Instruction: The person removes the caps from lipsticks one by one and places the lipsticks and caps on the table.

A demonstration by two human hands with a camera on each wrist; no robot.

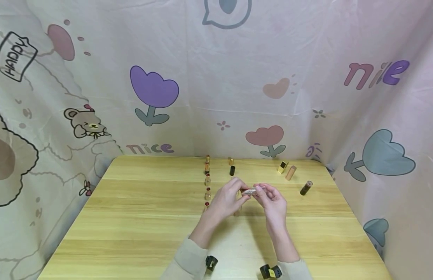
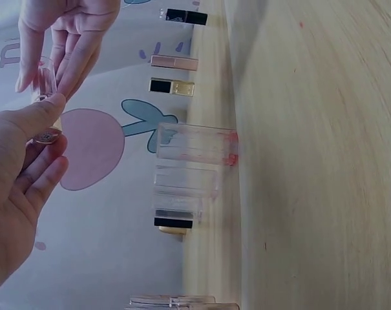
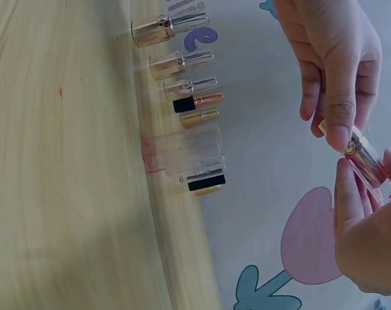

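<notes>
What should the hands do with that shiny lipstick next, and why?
Perhaps slide the clear cap off the lipstick: the left hand pinches the base, the right hand the cap, and the lined-up lipsticks stand uncapped.

A wood-grain table point(image 1: 132, 237) carries a row of lipsticks point(image 1: 207, 193), clear caps point(image 2: 195, 145) and, farther right, three small cases point(image 1: 290, 172)

The lipstick point(image 3: 366, 163) looks like glossy metal, the caps point(image 2: 196, 144) like smooth, clear plastic. The table point(image 1: 139, 225) has smooth wood grain with a soft sheen. The curtain point(image 1: 209, 77) is creased matt cloth.
</notes>
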